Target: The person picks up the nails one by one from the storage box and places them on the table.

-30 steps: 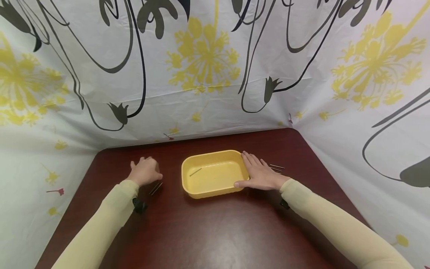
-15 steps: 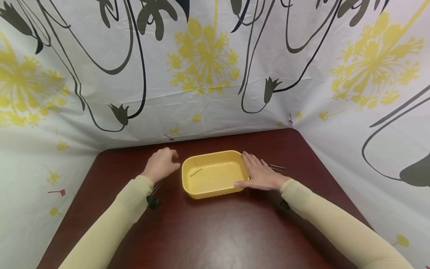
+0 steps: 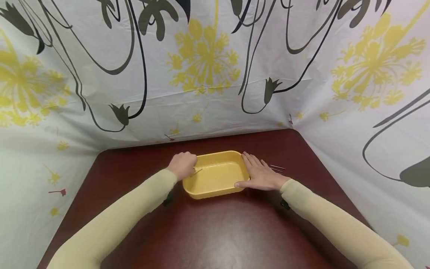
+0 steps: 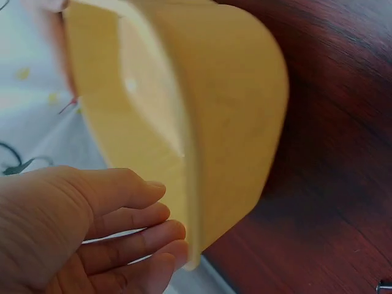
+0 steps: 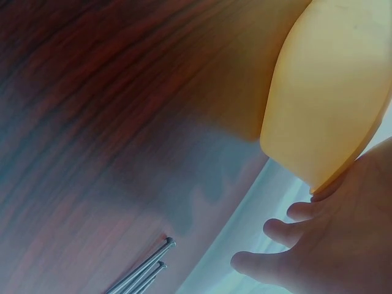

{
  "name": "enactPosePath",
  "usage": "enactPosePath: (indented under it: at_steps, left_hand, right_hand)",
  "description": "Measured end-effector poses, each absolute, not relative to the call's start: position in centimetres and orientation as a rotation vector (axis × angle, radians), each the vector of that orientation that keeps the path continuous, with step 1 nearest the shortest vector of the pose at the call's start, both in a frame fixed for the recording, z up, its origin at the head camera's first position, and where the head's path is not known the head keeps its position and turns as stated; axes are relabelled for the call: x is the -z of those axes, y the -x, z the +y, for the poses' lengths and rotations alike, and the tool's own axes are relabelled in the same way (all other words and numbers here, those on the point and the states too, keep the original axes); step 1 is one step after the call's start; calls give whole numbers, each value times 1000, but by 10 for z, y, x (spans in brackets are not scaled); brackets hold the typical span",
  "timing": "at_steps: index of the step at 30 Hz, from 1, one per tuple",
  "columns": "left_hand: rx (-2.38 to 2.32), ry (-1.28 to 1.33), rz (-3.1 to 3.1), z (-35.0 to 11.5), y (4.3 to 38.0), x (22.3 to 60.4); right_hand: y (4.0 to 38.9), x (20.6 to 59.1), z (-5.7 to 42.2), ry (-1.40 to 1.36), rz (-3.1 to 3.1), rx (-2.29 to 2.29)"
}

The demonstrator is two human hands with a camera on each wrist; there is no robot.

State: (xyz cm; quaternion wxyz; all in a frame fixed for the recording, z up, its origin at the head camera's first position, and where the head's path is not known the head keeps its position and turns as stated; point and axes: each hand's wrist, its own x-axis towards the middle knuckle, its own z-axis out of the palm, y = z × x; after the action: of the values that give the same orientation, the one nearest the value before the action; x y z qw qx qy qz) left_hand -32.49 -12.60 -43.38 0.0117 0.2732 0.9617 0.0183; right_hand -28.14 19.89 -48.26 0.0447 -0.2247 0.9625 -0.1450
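A yellow plastic tray (image 3: 216, 175) sits mid-table with a thin nail (image 3: 199, 172) inside near its left end. My left hand (image 3: 183, 165) is at the tray's left rim, fingers curled. The left wrist view shows the fingers of that hand (image 4: 116, 229) bent beside the rim; whether they pinch anything is hidden. At the tray's right end my right hand (image 3: 261, 175) rests with straight, spread fingers and the thumb near the front rim. Several metal nails (image 5: 144, 269) lie on the table by the right hand.
The dark red-brown wooden table (image 3: 215, 231) carries the tray. Behind it and along both sides hangs a white curtain (image 3: 215, 104) printed with yellow and grey flowers. A small bit of metal (image 4: 384, 286) shows at the left wrist view's lower right corner.
My left hand has moved right, from beside the nails on the left to the tray's left rim. My left sleeve now covers that spot. My right hand and the tray have stayed put.
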Motion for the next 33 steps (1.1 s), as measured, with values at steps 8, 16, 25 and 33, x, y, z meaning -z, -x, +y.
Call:
enactPosePath:
  at_steps: [8,16,25,33]
  left_hand:
    - [180,-911,2971,-108,330,458]
    - [365,-847,2996,-98,330,473]
    - [429,-807,3010,-92,332,479]
    - [435,-826,3033,-92,333,485]
  right_hand:
    - [282,484,200,684,2946,430]
    - [282,484,200,682,2944,439]
    - [284,485,199,674,2947,439]
    - [283,486,201,680,2956,436]
